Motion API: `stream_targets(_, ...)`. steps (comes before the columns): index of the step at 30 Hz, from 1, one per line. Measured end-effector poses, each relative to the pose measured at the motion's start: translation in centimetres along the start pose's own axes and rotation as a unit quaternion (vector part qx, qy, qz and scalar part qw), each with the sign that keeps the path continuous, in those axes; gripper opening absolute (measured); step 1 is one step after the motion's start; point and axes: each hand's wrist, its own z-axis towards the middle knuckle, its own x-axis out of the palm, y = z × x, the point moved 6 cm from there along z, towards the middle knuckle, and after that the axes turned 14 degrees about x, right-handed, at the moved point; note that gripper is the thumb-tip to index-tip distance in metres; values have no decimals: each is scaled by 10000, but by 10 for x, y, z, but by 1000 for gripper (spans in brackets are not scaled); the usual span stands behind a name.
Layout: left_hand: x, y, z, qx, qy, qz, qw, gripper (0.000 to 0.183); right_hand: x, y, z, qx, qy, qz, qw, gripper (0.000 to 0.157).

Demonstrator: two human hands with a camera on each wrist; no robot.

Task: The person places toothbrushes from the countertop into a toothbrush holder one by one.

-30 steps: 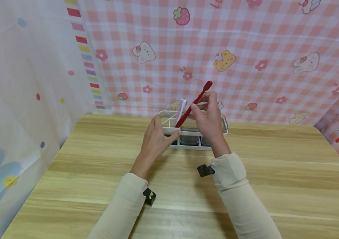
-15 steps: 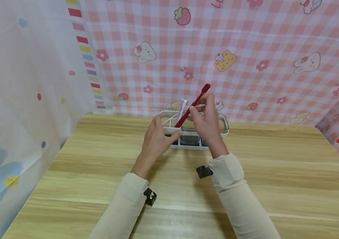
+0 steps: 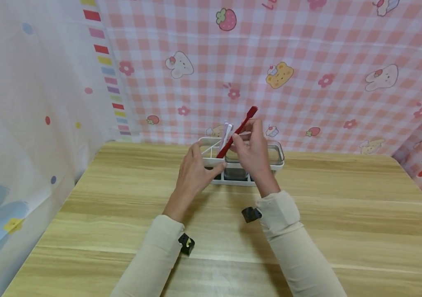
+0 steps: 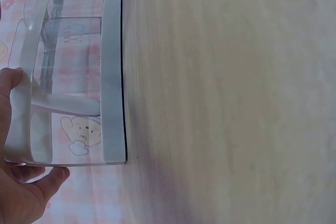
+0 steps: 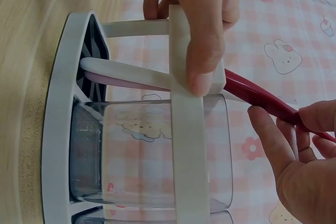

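A white toothbrush rack (image 3: 278,166) stands on the table near the patterned backdrop. My left hand (image 3: 195,171) grips its left end, with the thumb on the front of the top rim and fingers behind it. A white toothbrush (image 3: 228,131) and a light purple toothbrush (image 3: 223,133) lean inside the rack's left part. My right hand (image 3: 254,154) pinches a dark red toothbrush (image 5: 254,94), tilted with its head up to the right. Its lower end is right at the rack's top rim, beside my left thumb in the right wrist view.
Clear tumblers (image 5: 223,140) sit in the rack's middle and right sections. The wooden table (image 3: 344,214) extends around the rack. A pink checked cloth (image 3: 300,107) hangs close behind it, and a white printed cloth (image 3: 47,82) hangs at the left.
My right hand has moved slightly left and down, bringing the red toothbrush's head lower. The left hand has kept its grip on the rack, which has not moved.
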Motion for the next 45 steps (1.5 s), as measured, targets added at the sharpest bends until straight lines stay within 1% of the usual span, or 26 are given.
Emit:
stream_targets(7,0,0,0,62,5,37,10000,93,6,-2,-3,-107,76,-10,9999,28)
stream_targets(16,0,1,0,67,1,43,10000,92,10,-3,-3,-189,-1,-270,9995,27)
stream_targets(30,-1,0,0,238,-116,134,9996,87,17,-11,-2,-132,45,-683,9976,27)
stream_targets(40,-1,0,-1,237,-123,177,9995,86,20,-16,-3,-157,-44,-1095,9938,27)
stream_targets(45,-1,0,0,207,-137,177,9995,86,21,-16,-3,-127,-105,-1170,9930,27)
